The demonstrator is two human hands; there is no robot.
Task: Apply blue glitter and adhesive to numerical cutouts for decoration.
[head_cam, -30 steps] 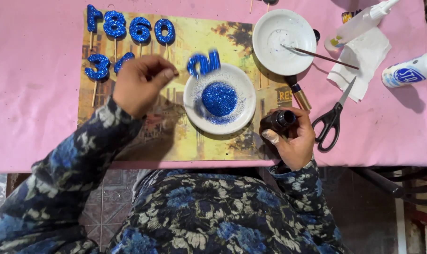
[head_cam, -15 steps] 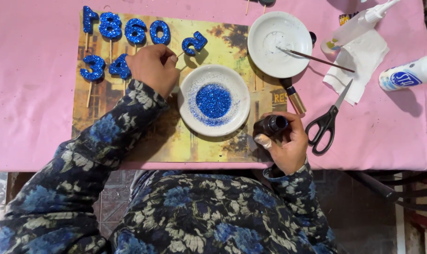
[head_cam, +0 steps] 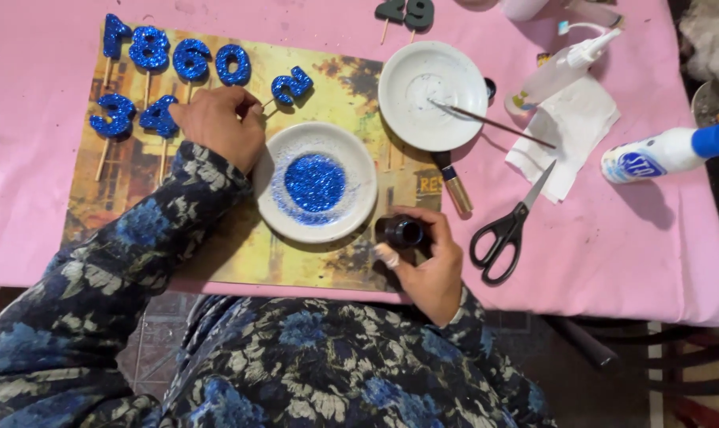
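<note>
My left hand (head_cam: 217, 123) rests on the printed yellow mat (head_cam: 177, 230), fingers pinching the thin stick of a blue glitter number (head_cam: 290, 85). Several other blue glitter numbers on sticks (head_cam: 169, 55) lie in two rows at the mat's far left. A white saucer (head_cam: 351, 202) holding a heap of blue glitter (head_cam: 315, 182) sits just right of that hand. My right hand (head_cam: 427, 265) grips a small dark jar (head_cam: 401, 231) at the mat's near right edge.
A second white saucer (head_cam: 432, 83) has a thin brush (head_cam: 494, 124) across it. Black scissors (head_cam: 508, 226), a folded tissue (head_cam: 569, 131), two glue bottles (head_cam: 668, 152) (head_cam: 565, 65), a gold-capped tube (head_cam: 457, 190) and two dark plain numbers (head_cam: 407, 12) lie on the pink tablecloth (head_cam: 629, 254).
My left hand carried the glitter number from above the glitter saucer up and left, setting it down beside the rows of numbers. The right hand keeps hold of the jar.
</note>
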